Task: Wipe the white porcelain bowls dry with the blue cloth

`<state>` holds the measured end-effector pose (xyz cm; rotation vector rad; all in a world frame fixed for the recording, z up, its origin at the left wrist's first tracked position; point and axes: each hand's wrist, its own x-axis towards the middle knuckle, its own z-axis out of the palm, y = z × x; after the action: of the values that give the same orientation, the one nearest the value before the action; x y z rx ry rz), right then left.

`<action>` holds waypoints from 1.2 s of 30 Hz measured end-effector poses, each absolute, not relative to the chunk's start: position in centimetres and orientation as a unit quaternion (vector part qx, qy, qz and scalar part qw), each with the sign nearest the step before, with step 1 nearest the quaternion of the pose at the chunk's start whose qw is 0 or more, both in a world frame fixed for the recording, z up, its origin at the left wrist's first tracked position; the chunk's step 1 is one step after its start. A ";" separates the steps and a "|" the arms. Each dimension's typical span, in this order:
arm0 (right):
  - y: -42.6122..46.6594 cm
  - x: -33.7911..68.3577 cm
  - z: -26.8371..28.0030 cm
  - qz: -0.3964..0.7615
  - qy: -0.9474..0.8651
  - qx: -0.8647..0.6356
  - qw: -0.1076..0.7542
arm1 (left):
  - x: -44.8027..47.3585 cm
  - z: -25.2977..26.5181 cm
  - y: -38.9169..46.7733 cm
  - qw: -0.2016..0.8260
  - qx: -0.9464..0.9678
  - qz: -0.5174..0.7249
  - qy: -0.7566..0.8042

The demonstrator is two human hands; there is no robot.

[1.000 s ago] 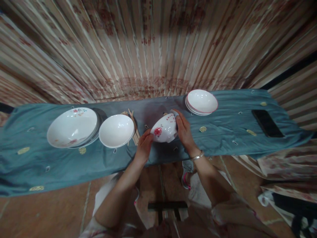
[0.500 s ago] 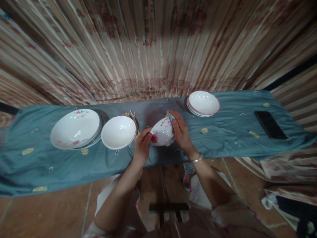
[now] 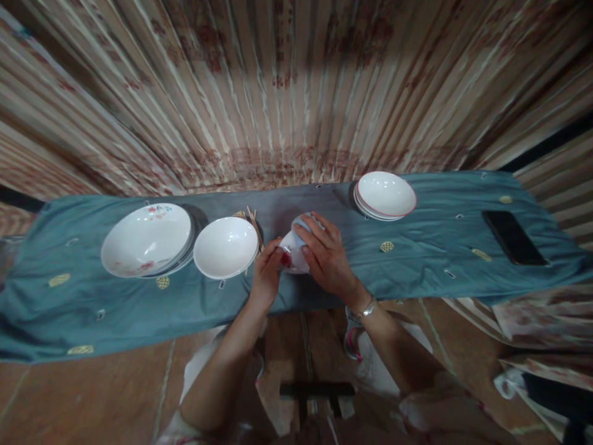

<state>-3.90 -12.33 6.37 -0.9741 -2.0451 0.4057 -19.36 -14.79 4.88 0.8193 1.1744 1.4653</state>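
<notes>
My left hand (image 3: 265, 272) is closed on the near-left side of a white bowl (image 3: 293, 262) with a red flower on its outside. The bowl is tilted above the middle of the table. My right hand (image 3: 328, 254) is closed over a pale blue-grey cloth (image 3: 301, 226) and presses it against the bowl's upper side. Fingers and cloth cover much of the bowl. Just left of my left hand stands a plain white bowl (image 3: 225, 248), with several wooden chopsticks (image 3: 254, 222) lying partly behind it.
A stack of large flowered bowls (image 3: 146, 241) stands at the left of the table, which has a teal cloth (image 3: 125, 321) over it. Red-rimmed bowls (image 3: 386, 194) are stacked at the back right. A black phone (image 3: 513, 237) lies at the right end. Behind hangs a pleated curtain (image 3: 278, 93).
My right hand has moved left across the bowl with the cloth, from its right edge to its upper side. The bowl's red lettering is now covered. My left hand keeps its hold.
</notes>
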 end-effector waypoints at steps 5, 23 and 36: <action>-11.4 -3.5 5.6 0.171 -0.789 -0.399 0.435 | -19.2 4.9 -14.6 0.532 0.329 0.618 0.476; -9.6 -3.3 2.6 0.377 -0.610 -0.465 0.519 | -19.6 5.1 -14.2 0.569 0.228 0.639 0.463; -9.8 -3.7 0.8 0.424 -0.550 -0.500 0.517 | -19.6 5.2 -14.2 0.563 0.227 0.644 0.467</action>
<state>-3.70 -9.81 0.81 -1.1996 -1.3212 1.0167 -19.61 -14.19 5.17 0.5337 1.0985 1.5159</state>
